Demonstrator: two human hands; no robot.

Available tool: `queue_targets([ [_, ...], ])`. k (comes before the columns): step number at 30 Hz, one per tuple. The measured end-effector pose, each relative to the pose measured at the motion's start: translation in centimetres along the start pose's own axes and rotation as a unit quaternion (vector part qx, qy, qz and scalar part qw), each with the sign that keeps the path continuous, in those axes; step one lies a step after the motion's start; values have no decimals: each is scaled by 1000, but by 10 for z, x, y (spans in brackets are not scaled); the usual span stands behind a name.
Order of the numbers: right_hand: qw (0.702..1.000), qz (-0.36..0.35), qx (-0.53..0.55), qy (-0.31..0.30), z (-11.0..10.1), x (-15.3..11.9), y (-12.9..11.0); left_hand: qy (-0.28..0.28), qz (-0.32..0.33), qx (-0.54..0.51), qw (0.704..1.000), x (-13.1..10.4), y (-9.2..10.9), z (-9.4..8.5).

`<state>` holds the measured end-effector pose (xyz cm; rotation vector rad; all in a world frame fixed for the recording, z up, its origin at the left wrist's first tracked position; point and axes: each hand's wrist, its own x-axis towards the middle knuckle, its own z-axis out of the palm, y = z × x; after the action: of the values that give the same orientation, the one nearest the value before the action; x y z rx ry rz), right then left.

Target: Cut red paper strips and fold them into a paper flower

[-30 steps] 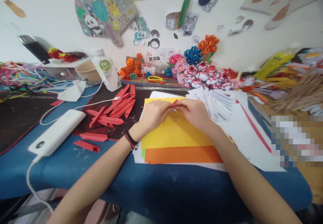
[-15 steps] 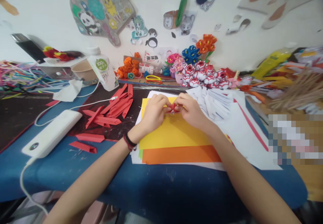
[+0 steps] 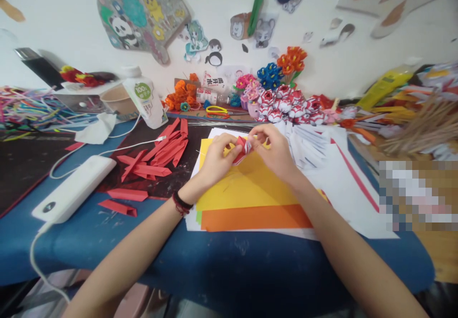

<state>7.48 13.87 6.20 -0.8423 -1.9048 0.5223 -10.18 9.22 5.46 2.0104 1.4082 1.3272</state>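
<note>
A small red and white folded paper piece (image 3: pixel 243 149) is held between my two hands above a yellow sheet (image 3: pixel 246 184). My left hand (image 3: pixel 222 153) pinches its left side between thumb and fingers. At its upper right, my right hand (image 3: pixel 269 145) has thumb and index fingertips closed on the white-striped end, the other fingers curled. Under the yellow sheet lie an orange sheet (image 3: pixel 255 218) and white paper. Several folded red paper strips (image 3: pixel 157 158) are heaped to the left, and folded white strips (image 3: pixel 307 146) lie right of my right hand.
A white power bank (image 3: pixel 75 189) with cables lies at the left, near a white bottle (image 3: pixel 145 98). Finished red-and-white paper flowers (image 3: pixel 286 103) and yellow-handled pliers (image 3: pixel 217 111) line the back. Wooden sticks (image 3: pixel 422 122) are piled at the right.
The paper piece has been turned so its striped white side shows at the right. My right hand has shifted slightly up and right, its fingers more spread.
</note>
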Motion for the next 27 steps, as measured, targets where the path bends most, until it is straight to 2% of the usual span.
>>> queue_targets([
  [3, 996, -39, -60, 47, -6, 0, -14, 46, 34, 56, 997, 1, 6, -4],
  [8, 989, -86, -116, -18, -4, -7, -16, 57, 51, 52, 996, 1, 10, -9],
  [10, 986, -98, -128, -41, -1, -11, -12, 48, 31, 38, 998, 1, 10, -9],
  [14, 978, -125, -159, -46, 4, -14, -7, 32, -33, 2, 999, 2, 11, -10],
  [18, 981, -125, -135, -55, 5, -14, -8, 40, -85, -56, 994, 3, 10, -11],
  [27, 988, -118, -95, -42, 2, -12, -11, 52, -137, -150, 978, 8, -12, -12],
])
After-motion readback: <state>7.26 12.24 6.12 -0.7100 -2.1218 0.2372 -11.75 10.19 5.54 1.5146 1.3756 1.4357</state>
